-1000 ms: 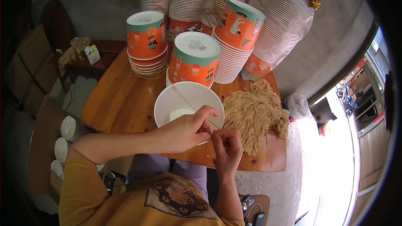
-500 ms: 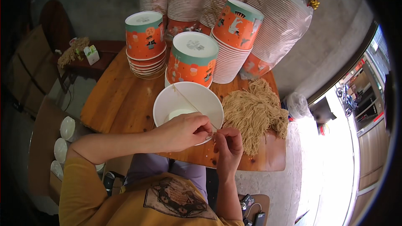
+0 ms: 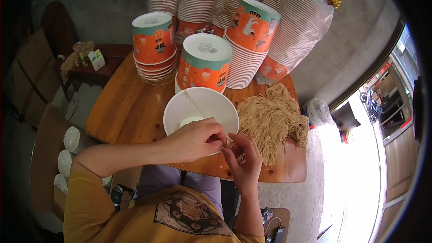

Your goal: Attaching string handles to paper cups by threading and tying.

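Observation:
A white paper bucket (image 3: 176, 111), mouth up and tilted toward me, stands near the table's front edge. A tan string (image 3: 197, 105) runs from its far rim across the opening to my fingers. My left hand (image 3: 197, 140) reaches over the near rim, thumb and forefinger closed in a pinch on the string. Close by, just outside the near right rim, my right hand (image 3: 245, 158) bends its thumb and forefinger around the string's end. Its fingertips almost touch the left ones. The exact crossing of the string there is hidden by the fingers.
A heap of tan strings (image 3: 272, 121) lies right of the bucket on the wooden table (image 3: 121, 103). Upside-down orange and green buckets (image 3: 204, 65) stand behind, some stacked. Tall plastic-wrapped stacks (image 3: 292, 22) rise at the back. Several white buckets (image 3: 72, 138) are at the lower left.
My right hand has moved slightly left, toward the left fingertips, and its fingers have spread and turned. The left hand stays nearly in place at the rim.

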A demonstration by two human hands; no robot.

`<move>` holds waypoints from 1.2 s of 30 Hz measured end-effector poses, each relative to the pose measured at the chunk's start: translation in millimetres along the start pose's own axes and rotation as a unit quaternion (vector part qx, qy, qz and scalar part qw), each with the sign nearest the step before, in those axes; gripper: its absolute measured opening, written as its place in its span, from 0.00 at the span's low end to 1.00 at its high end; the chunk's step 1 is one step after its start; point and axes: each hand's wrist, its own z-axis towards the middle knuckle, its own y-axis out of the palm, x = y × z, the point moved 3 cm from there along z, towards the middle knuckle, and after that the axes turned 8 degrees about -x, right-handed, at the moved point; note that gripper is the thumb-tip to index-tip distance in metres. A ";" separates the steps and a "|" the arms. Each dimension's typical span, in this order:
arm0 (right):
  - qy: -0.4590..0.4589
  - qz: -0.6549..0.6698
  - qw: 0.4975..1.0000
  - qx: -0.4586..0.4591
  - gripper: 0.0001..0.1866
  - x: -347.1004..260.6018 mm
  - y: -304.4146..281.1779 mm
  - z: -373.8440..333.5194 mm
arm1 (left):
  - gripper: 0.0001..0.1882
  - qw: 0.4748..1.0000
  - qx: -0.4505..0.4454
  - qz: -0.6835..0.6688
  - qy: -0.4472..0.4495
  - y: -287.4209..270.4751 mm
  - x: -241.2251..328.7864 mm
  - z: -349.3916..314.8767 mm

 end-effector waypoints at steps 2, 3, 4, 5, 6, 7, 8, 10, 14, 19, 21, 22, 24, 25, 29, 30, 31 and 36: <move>-0.021 -0.045 0.999 0.005 0.15 -2.5 -0.5 0.5 | 0.08 1.000 -0.001 -0.002 -0.009 -0.3 0.1 0.1; -0.042 -0.088 0.995 0.010 0.14 -4.5 -0.6 0.6 | 0.08 1.000 -0.001 -0.003 -0.018 -0.3 -0.2 0.2; -0.041 -0.088 0.995 0.011 0.14 -4.9 -1.3 0.9 | 0.08 1.000 -0.001 -0.003 -0.018 0.4 -0.5 0.2; -0.061 -0.121 0.991 0.020 0.13 -6.6 -2.8 1.0 | 0.08 1.000 0.007 0.007 -0.006 1.2 -0.5 0.1; -0.080 -0.154 0.984 0.030 0.12 -8.0 -4.1 1.3 | 0.07 1.000 0.016 0.016 0.007 1.4 0.0 -0.1; -0.078 -0.154 0.984 0.030 0.12 -7.9 -4.9 1.1 | 0.07 1.000 0.014 0.016 0.007 1.9 0.3 -0.8; -0.087 -0.169 0.981 0.032 0.12 -8.2 -5.4 1.2 | 0.06 0.998 0.033 0.047 0.039 1.1 3.0 -1.9; -0.096 -0.183 0.978 0.033 0.11 -7.5 -7.3 1.6 | 0.06 0.993 0.054 0.078 0.071 -0.3 4.8 -3.3; -0.083 -0.166 0.982 0.027 0.10 2.0 -9.7 1.9 | 0.05 0.980 0.077 0.142 0.117 -1.9 2.8 -5.5; -0.087 -0.150 0.985 0.013 0.10 -3.8 -2.8 0.8 | 0.05 0.976 0.085 0.162 0.122 -2.8 1.0 -12.4; -0.086 -0.135 0.987 -0.011 0.09 -3.2 1.0 -2.4 | 0.05 0.963 0.102 0.204 0.140 -0.8 1.8 -18.1; -0.094 -0.134 0.986 -0.012 0.09 -4.0 2.1 -2.8 | 0.05 0.962 0.108 0.208 0.140 -2.8 2.5 -19.5; -0.060 -0.126 0.990 -0.024 0.09 -3.4 3.1 -8.4 | 0.05 0.961 0.099 0.205 0.157 -2.3 3.5 -22.3; -0.064 -0.128 0.989 -0.022 0.09 -5.6 1.4 -8.4 | 0.05 0.959 0.095 0.218 0.154 -1.7 1.4 -24.0; -0.029 -0.074 0.992 -0.101 0.09 -16.5 -10.3 -6.9 | 0.06 0.968 0.111 0.190 0.118 -5.3 0.8 -40.2; -0.036 -0.073 0.989 -0.126 0.09 -20.2 -13.8 -6.1 | 0.06 0.972 0.086 0.195 0.102 -6.3 2.2 -46.4; -0.037 -0.074 0.988 -0.127 0.09 -22.4 -17.8 -5.8 | 0.06 0.974 0.064 0.201 0.084 -5.9 1.7 -52.8; -0.112 -0.183 0.972 -0.099 0.08 -35.7 -18.1 2.2 | 0.08 0.938 0.088 0.296 0.158 -7.0 -14.2 -77.3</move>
